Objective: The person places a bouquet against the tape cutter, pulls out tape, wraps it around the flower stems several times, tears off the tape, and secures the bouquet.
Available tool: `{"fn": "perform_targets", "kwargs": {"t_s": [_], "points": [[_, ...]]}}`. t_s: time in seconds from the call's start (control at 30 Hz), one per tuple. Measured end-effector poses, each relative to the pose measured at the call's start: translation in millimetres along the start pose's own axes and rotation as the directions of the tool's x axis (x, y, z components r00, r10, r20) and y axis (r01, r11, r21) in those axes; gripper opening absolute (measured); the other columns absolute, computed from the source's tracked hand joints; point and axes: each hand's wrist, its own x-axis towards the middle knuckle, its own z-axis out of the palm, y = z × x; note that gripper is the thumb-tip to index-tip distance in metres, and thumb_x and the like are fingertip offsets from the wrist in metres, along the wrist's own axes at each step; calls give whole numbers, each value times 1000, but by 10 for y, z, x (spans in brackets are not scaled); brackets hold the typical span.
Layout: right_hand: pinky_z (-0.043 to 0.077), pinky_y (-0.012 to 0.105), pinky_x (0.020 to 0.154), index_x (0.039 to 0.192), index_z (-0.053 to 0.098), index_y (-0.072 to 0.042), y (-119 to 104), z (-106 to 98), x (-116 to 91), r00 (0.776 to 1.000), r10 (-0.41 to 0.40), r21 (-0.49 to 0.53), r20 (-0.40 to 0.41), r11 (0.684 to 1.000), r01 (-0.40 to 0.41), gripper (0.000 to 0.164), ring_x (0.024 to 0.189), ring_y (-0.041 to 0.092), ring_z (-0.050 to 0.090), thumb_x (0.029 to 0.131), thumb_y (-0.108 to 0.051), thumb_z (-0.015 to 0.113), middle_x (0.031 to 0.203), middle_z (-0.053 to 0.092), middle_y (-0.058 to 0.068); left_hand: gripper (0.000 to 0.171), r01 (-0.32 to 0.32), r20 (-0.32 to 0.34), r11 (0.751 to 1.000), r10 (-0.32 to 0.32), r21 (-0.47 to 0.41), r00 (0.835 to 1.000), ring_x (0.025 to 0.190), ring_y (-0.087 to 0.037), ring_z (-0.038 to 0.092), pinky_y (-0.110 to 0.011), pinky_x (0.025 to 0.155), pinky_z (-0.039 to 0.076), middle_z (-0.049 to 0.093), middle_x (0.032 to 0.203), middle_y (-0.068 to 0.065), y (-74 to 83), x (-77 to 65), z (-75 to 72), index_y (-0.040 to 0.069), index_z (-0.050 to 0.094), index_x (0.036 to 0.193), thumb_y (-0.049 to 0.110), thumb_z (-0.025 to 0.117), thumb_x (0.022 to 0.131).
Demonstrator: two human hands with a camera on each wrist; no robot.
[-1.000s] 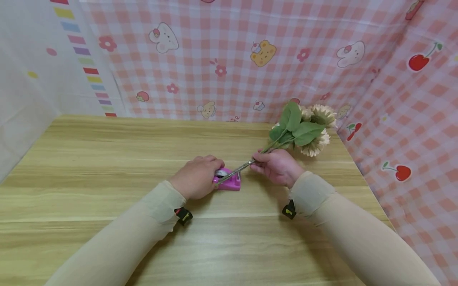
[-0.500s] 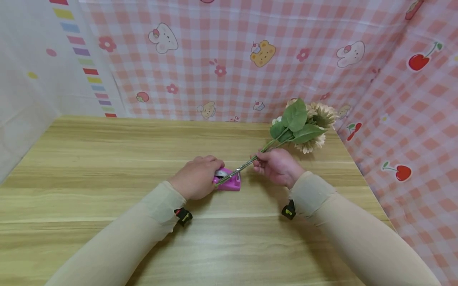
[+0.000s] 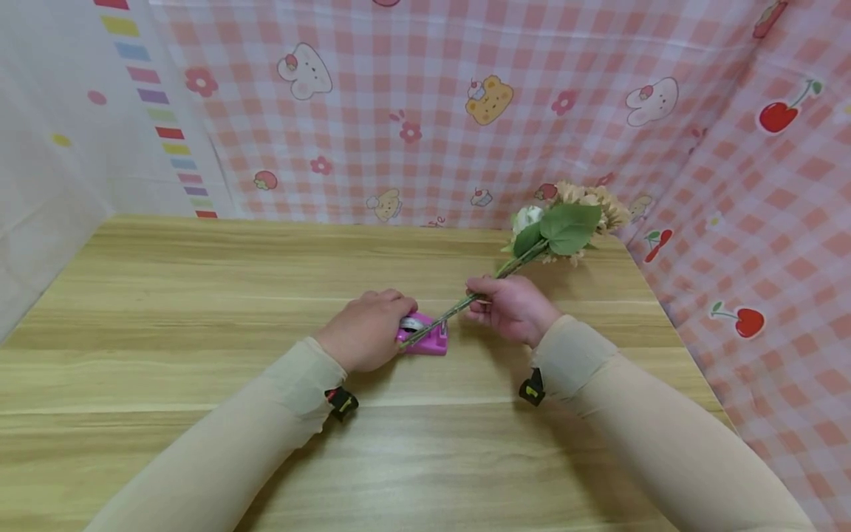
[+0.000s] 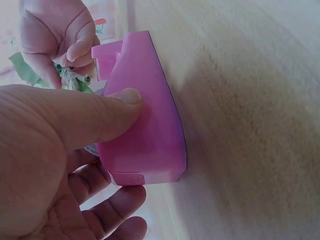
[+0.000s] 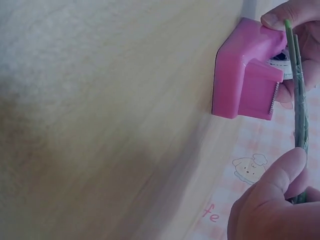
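Left grip point(image 3: 362, 331) clamped round pink tape dispenser point(image 3: 433, 344) on worktop point(image 3: 425, 458); just beyond, right grip point(image 3: 518, 310) pinches flower bunch point(image 3: 530, 253) by stems point(image 3: 452, 312) slanting across the dispenser. Slack pinch, I judge, could let the top-heavy bunch roll and droop. Count: one dispenser, one bunch, at least two stems; farther out, two leaves point(image 3: 570, 227) showing, overlapped blooms point(image 3: 601, 209) uncountable.

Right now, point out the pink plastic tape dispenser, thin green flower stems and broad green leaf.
Pink plastic tape dispenser point(image 4: 151, 117), left wrist view: its smooth side.
Thin green flower stems point(image 5: 300, 112), right wrist view: their exposed middle.
Broad green leaf point(image 3: 570, 227), head view: its centre.
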Motion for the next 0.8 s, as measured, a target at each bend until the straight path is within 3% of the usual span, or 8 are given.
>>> {"fn": "perform_targets", "kwargs": {"t_s": [0.23, 0.47, 0.8], "points": [[62, 25, 76, 101, 54, -1, 22, 20, -3, 998, 36, -83, -41, 996, -40, 12, 73, 14, 61, 108, -8, 47, 83, 58, 4, 54, 9, 5, 1000, -9, -7, 1000, 141, -36, 53, -51, 121, 43, 54, 157, -8, -1, 6, 8, 11, 54, 153, 16, 66, 100], [65, 29, 80, 105, 53, 2, -2, -4, -48, 996, 86, -150, 15, 985, -83, 19, 80, 20, 68, 111, -12, 42, 87, 64, 10, 55, 15, 7, 1000, -15, 2, 1000, 141, -35, 53, -50, 122, 43, 54, 157, -8, 1, 13, 17, 12, 54, 153, 15, 66, 100], [65, 30, 86, 116, 54, 6, -24, -87, -78, 1000, 29, -162, 12, 986, -26, 16, 81, 18, 72, 111, -5, 44, 86, 71, 8, 58, 13, 14, 1000, -13, 9, 1000, 143, -36, 52, -52, 122, 42, 52, 158, -9, -6, 11, 15, 11, 52, 154, 19, 69, 100]]}}
